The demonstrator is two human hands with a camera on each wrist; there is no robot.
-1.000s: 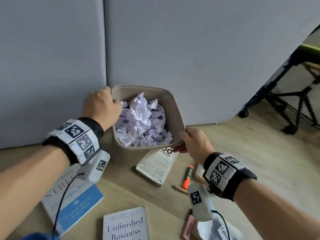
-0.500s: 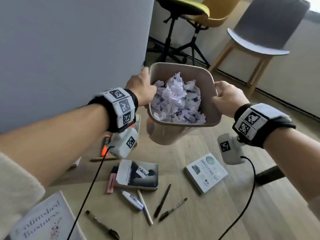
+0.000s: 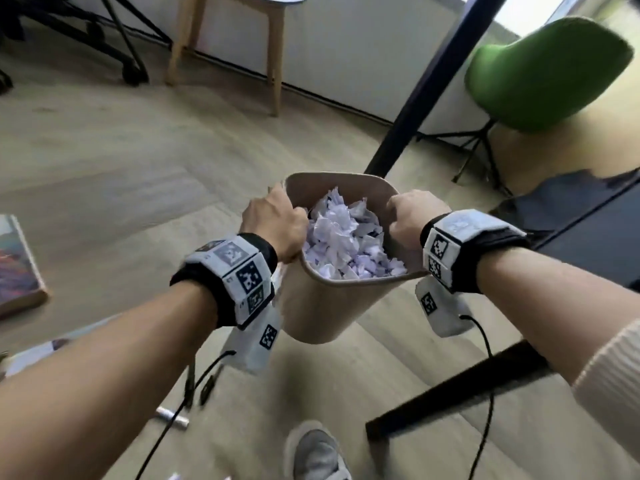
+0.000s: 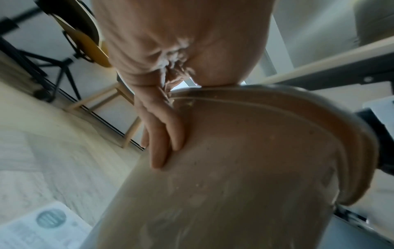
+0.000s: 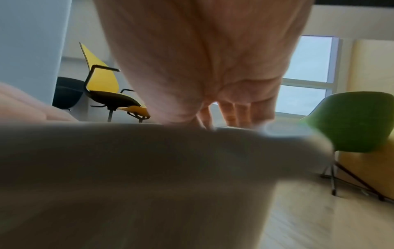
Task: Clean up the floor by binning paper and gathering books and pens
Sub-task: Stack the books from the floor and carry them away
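While held clear above the pale wooden floor (image 3: 145, 161), the beige plastic bin (image 3: 318, 306) of crumpled white paper (image 3: 343, 240) is gripped at its rim by the left hand (image 3: 273, 225) and right hand (image 3: 414, 218).

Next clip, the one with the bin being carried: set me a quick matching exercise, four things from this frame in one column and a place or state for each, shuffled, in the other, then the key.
Things
1. bin
2. crumpled paper
3. book with the colourful cover
4. green chair

Places or states
A. lying on the floor at the far left edge of the head view
B. held off the floor by the left hand and the right hand, one on each side of the rim
C. standing at the upper right, beyond the dark table leg
D. piled inside the bin

Pairs: 1-B, 2-D, 3-A, 4-C
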